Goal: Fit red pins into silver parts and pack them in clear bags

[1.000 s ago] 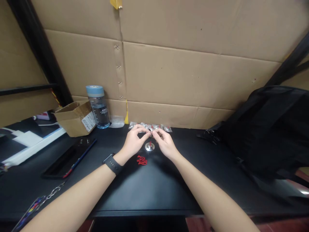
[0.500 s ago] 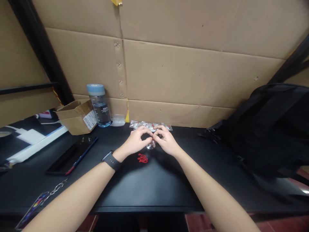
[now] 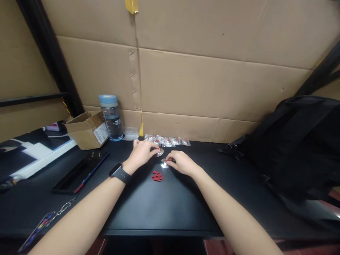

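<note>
My left hand (image 3: pixel 142 153), closed, pinches a small shiny metal finger cymbal (image 3: pixel 160 153) near its red middle. In my right hand (image 3: pixel 182 163) is a second finger cymbal (image 3: pixel 164 164), gripped between thumb and fingers by a bit of red at its centre. The two cymbals are apart, the left one slightly farther back. A bundle of red cord (image 3: pixel 157 176) lies on the black table just in front of them. Behind my hands, several clear plastic packets (image 3: pixel 168 142) with shiny and red contents lie in a row.
To the left stand a water bottle (image 3: pixel 113 120) and an open cardboard box (image 3: pixel 85 131). A phone (image 3: pixel 79 173) and a keychain (image 3: pixel 39 228) lie nearer. A black backpack (image 3: pixel 297 148) occupies the right side. A cardboard wall (image 3: pixel 186 88) closes off the back.
My hands were together over the metal piece and have moved apart, the left one to the left. Each now shows a separate cymbal. The view has tilted slightly upward.
</note>
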{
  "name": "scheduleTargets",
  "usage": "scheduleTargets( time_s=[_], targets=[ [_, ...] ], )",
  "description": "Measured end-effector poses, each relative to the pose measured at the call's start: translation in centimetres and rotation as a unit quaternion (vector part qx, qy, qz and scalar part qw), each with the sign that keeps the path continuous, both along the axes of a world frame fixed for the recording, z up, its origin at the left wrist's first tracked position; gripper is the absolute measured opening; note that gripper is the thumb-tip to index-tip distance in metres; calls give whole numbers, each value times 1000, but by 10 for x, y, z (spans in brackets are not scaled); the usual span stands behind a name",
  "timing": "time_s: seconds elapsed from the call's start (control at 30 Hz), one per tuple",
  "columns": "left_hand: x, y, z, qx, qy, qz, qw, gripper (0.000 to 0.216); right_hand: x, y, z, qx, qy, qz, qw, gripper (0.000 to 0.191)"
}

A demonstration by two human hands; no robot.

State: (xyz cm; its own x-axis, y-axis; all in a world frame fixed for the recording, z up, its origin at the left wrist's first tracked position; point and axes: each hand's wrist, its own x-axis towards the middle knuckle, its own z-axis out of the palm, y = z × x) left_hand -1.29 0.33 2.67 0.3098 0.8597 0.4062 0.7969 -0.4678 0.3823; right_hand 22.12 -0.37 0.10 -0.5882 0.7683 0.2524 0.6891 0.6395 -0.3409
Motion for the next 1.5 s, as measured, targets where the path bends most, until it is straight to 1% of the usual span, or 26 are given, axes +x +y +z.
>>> scheduleTargets(
  time_s=[0.1, 0.17, 0.27, 0.33, 0.43, 0.5, 0.57, 0.63, 0.7, 0.77, 0.83, 0.9, 0.97, 1.07, 1.13, 1.2, 1.23, 1.3, 1.33, 1.4, 1.47, 1.5],
  targets=[
    [2, 0, 0, -15, -25, 3, 1000, 19, 2, 3, 0, -16, 23, -1, 1000, 7],
    [3, -1, 1, -34, -47, -4, 998, 18, 2, 3, 1, -12, 52, -22, 998, 7],
    [6, -1, 0, -68, -80, -24, 994, 17, -1, 3, 2, -27, 149, -55, 987, 9],
    [8, 0, -2, -85, -111, -48, 989, 20, -3, 4, 2, -68, 243, -63, 966, 14],
    [9, 4, -7, -106, -176, -91, 975, 25, -7, 6, 1, -146, 371, -62, 915, 23],
    [11, 6, -9, -116, -220, -112, 962, 26, -9, 7, 0, -182, 426, -65, 884, 28],
    [12, 7, -9, -125, -253, -126, 951, 27, -11, 7, 0, -194, 462, -76, 862, 31],
    [15, 6, -9, -135, -276, -137, 942, 27, -14, 6, 1, -192, 486, -79, 849, 32],
    [18, 4, -9, -148, -292, -148, 933, 26, -17, 3, 1, -195, 490, -70, 847, 31],
    [20, 3, -10, -153, -298, -149, 930, 25, -20, -1, 2, -214, 486, -64, 845, 32],
    [21, 3, -12, -146, -288, -140, 936, 25, -21, -4, 4, -249, 492, -58, 832, 31],
    [20, 3, -14, -135, -267, -133, 945, 25, -20, -7, 6, -285, 509, -46, 811, 30],
    [19, 2, -15, -130, -244, -134, 952, 24, -18, -8, 8, -315, 520, -29, 794, 33],
    [17, 2, -14, -118, -211, -130, 961, 25, -16, -9, 10, -342, 516, -16, 785, 39],
    [15, 3, -12, -106, -176, -123, 971, 29, -15, -8, 11, -342, 509, -7, 790, 40],
    [10, 8, -12, -91, -127, -103, 982, 36, -15, -7, 9, -319, 496, -6, 808, 46],
    [6, 11, -13, -78, -96, -77, 989, 40, -15, -6, 8, -302, 486, -11, 820, 50],
    [-8, 20, -17, -41, -19, 4, 999, 44, -13, -4, 7, -272, 463, -30, 843, 55],
    [-17, 25, -20, -24, 26, 56, 998, 44, -12, -2, 6, -263, 454, -40, 850, 55],
    [-39, 35, -26, -19, 105, 134, 985, 41, -9, 0, 6, -255, 442, -59, 858, 55],
    [-61, 43, -32, -35, 141, 188, 971, 40, -5, 2, 7, -249, 434, -70, 863, 55],
    [-70, 46, -34, -46, 146, 202, 967, 40, -3, 3, 8, -247, 432, -72, 865, 55]
  ],
)
